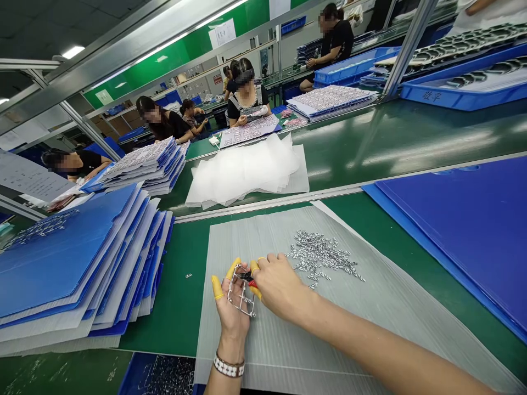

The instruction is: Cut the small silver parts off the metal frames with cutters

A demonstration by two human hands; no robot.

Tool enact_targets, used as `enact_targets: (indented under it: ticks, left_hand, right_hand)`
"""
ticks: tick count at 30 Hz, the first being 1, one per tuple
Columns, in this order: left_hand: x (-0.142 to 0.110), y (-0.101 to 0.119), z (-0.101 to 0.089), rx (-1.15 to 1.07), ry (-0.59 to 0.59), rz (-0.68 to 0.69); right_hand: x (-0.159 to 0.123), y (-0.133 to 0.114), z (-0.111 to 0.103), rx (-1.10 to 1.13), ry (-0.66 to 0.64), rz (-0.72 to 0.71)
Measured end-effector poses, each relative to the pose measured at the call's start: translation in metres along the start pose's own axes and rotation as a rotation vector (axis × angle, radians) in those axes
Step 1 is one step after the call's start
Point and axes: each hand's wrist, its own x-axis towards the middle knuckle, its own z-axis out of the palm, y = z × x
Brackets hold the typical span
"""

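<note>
A small silver wire frame (241, 292) sits in the left hand (231, 310), which is turned palm up and held over a grey corrugated plastic sheet (263, 340). The left thumb and fingers close around the frame, gripping it at a tilt. Pliers (248, 281) with a black head and red handle reach its upper edge. The right hand (280, 282) is curled shut around them and hides most of the handle. Whether the pliers' tips are clamped on the frame is too small to tell.

Yellow finger cots (217, 287) cover fingertips on both hands. A beaded bracelet (229, 367) circles the left wrist.

A loose pile of small silver parts (319, 255) lies on the sheet, just beyond the right hand. The sheet rests on a green workbench (177, 307), where a single tiny part (188, 275) lies off to the left.

Left of the sheet is a tall stack of blue trays (61, 263), and a large blue board (461, 236) lies to the right. Farther along are white foam sheets (242, 170) and another tray stack (144, 164). Co-workers (247, 96) sit at the far side, and a blue crate (465, 82) holds rows of metal parts.
</note>
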Motion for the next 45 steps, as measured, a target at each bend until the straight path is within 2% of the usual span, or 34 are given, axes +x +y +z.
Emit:
enact_targets:
  ticks: [9,20,26,32,45]
  left_hand:
    - [0.0,0.002,-0.002,-0.047,-0.003,-0.035]
    - [0.003,0.006,-0.003,-0.081,0.02,-0.088]
    - [0.007,0.014,-0.009,-0.073,0.03,-0.08]
    - [0.006,0.015,-0.009,-0.089,0.009,-0.096]
    - [0.003,0.011,-0.006,-0.052,0.026,-0.052]
  right_hand:
    - [0.002,-0.001,0.002,-0.016,-0.001,-0.017]
    - [0.0,0.004,-0.009,-0.01,-0.067,-0.021]
    - [-0.01,0.014,0.0,0.013,-0.074,0.025]
    - [-0.011,0.009,0.001,0.019,-0.125,0.032]
    - [-0.009,0.004,0.009,-0.025,-0.087,0.005]
